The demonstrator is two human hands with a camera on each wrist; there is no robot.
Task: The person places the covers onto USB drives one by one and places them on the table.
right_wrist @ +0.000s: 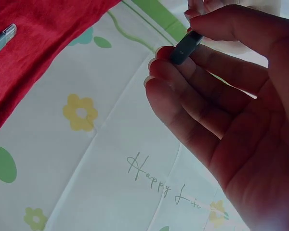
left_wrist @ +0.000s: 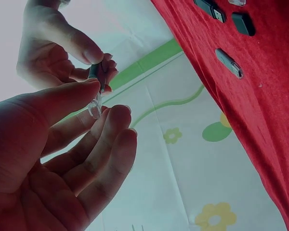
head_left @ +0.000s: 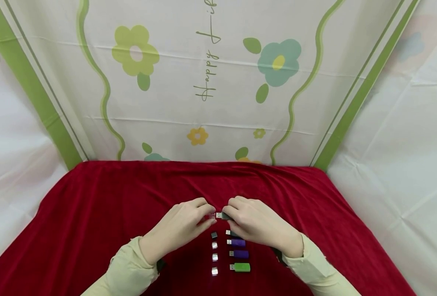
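My left hand (head_left: pixel 183 224) pinches a small clear cap (left_wrist: pixel 95 108) between thumb and fingers. Facing it, my right hand (head_left: pixel 260 224) holds a dark USB flash drive (right_wrist: pixel 185 48) by its body. The bare metal plug (head_left: pixel 218 215) points left at the cap; whether the two touch, I cannot tell. Below the hands, a black cap (head_left: pixel 213 235) and a column of clear caps (head_left: pixel 214 245) lie on the cloth. Beside them is a column of uncapped flash drives: one dark drive (head_left: pixel 234 233) partly hidden by my right hand, two purple ones (head_left: pixel 237 243) and a green one (head_left: pixel 242 267).
A red velvet cloth (head_left: pixel 129 205) covers the table. White fabric walls with printed flowers (head_left: pixel 135 51) stand behind it and on both sides. In the left wrist view, a grey flash drive (left_wrist: pixel 229 63) lies on the cloth.
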